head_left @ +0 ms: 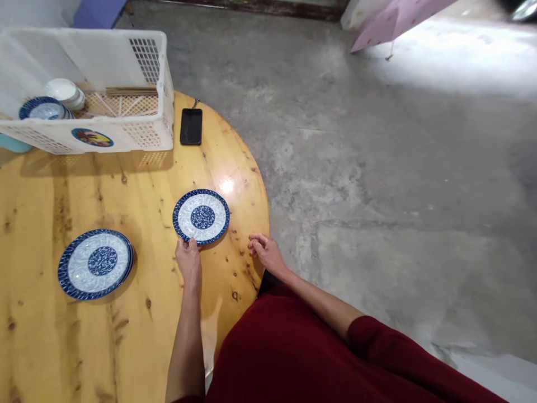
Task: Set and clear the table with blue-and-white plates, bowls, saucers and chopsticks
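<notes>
A small blue-and-white patterned plate (pixel 201 216) lies on the round wooden table (pixel 126 313) near its right edge. My left hand (pixel 188 261) pinches the near rim of this plate. My right hand (pixel 265 252) rests on the table edge just right of the plate, its fingers curled and nothing visible in them. A short stack of larger blue-and-white plates (pixel 96 263) sits to the left, apart from both hands.
A white plastic crate (pixel 126 134) at the back left holds more plates, white bowls (pixel 64 92) and chopsticks. A black phone (pixel 191 126) lies beside it. Bare concrete floor (pixel 377 196) spreads to the right of the table. A pink board (pixel 390 22) leans at the far top.
</notes>
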Available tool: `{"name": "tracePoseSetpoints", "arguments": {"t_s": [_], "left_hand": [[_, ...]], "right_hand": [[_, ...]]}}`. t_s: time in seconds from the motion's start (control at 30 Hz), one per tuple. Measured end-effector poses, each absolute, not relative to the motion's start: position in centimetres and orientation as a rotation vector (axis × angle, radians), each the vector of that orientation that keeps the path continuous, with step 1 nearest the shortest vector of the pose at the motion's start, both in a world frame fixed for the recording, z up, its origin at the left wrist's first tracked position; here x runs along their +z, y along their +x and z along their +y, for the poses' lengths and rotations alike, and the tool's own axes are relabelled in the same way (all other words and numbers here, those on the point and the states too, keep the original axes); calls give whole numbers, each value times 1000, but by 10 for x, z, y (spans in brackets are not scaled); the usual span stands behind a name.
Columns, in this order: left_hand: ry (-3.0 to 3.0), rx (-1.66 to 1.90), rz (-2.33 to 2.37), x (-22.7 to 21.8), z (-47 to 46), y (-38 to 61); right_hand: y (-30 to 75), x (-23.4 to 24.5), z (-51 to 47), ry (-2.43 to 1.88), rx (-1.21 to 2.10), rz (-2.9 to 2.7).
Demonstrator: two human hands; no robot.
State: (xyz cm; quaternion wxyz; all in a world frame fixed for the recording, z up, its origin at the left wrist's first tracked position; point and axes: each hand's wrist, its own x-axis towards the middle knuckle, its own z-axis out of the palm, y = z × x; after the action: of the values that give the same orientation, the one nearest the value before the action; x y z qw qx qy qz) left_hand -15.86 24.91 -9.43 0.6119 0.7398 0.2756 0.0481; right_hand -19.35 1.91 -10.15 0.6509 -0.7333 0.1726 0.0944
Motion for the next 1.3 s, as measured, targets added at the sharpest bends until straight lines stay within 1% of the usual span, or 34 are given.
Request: {"name": "tracePoseSetpoints", "arguments": {"t_s": [0.17, 0.4, 0.6, 0.9, 1.3], "left_hand": [[1617, 83, 740, -89, 251, -179], [1576, 111, 837, -101, 268, -254], [1584, 148, 899, -97, 266, -294], [1545, 122, 894, -95, 261, -298], [1560, 74, 855, -95, 264, -279]], "right_hand": [[-197, -98, 17, -1656, 191, 419], [-210, -102, 23, -1650, 240, 422], [-201, -99, 42, -1644, 296, 362], [-206, -93, 68, -1596, 360, 332], [-206, -95, 70, -1576, 405, 371]]}}
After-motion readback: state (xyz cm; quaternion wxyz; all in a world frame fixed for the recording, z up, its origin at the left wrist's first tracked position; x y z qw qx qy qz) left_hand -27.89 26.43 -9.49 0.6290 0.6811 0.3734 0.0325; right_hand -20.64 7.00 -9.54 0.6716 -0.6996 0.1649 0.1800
